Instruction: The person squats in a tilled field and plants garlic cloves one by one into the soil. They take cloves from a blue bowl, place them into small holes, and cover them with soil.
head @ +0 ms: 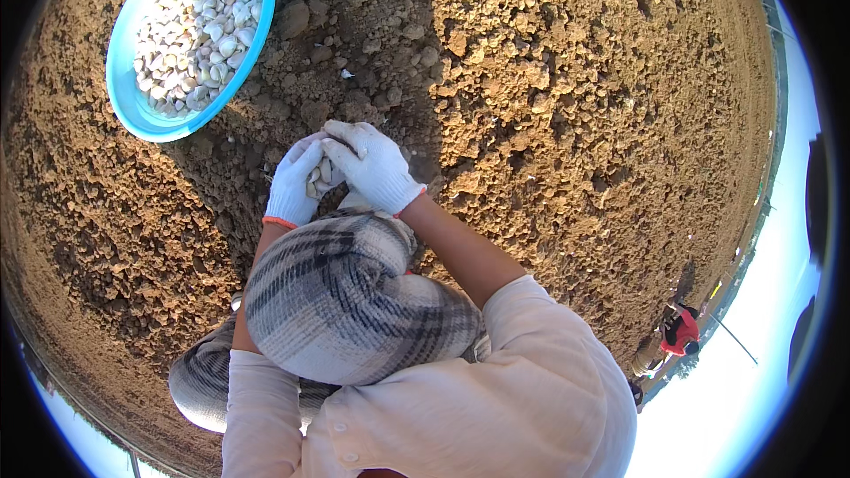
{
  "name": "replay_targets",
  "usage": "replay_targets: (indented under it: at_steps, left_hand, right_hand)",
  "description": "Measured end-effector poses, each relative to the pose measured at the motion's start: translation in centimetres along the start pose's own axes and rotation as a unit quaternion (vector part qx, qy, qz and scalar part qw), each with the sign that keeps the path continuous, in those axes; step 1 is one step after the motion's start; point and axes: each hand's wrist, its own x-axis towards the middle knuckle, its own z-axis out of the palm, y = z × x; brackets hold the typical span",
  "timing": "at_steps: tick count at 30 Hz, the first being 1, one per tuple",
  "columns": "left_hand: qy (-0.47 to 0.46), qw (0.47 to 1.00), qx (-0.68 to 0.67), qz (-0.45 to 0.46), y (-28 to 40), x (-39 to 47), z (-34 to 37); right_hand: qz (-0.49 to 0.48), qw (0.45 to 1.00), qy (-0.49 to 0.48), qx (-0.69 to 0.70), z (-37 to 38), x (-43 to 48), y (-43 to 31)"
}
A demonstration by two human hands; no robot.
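Observation:
My left hand [292, 182], in a white knitted glove with an orange cuff, is cupped around several pale garlic cloves [321, 176] just above my knee. My right hand [376, 162], gloved the same way, leans over it from the right, its fingertips meeting the fingers of the left. Whether the right fingers pinch a clove is hidden. Beyond both hands, at the upper left, a light-blue plastic basin [123, 96] holds a heap of garlic cloves [196, 33]. One loose clove [346, 74] lies on the shaded soil ahead of my hands.
Dry, cloddy tilled soil [564, 113] surrounds me, with a shadowed strip in front. My bent knee in plaid trousers [332, 292] is directly below my hands. Far off at the right, a person in a red top [680, 335] is bent near the field's edge.

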Motion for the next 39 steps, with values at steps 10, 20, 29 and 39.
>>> replay_targets:
  at_steps: [10,20,29,39]
  left_hand:
    - [0.02,0.996,-0.029,-0.087,-0.5,-0.5,1.5]
    - [0.054,0.989,-0.079,-0.113,-0.7,-0.8,1.4]
    - [0.03,0.979,-0.157,-0.129,-0.1,-0.4,1.0]
    - [-0.05,0.942,-0.316,-0.101,0.4,1.7,0.2]
  right_hand:
    - [0.181,0.974,-0.077,0.113,-3.3,-0.4,1.3]
    - [0.148,0.937,0.047,-0.312,-15.5,11.9,12.7]
    - [0.128,0.822,-0.17,-0.528,-14.6,18.1,15.5]
    - [0.179,0.823,-0.202,-0.5,-14.7,19.9,20.9]
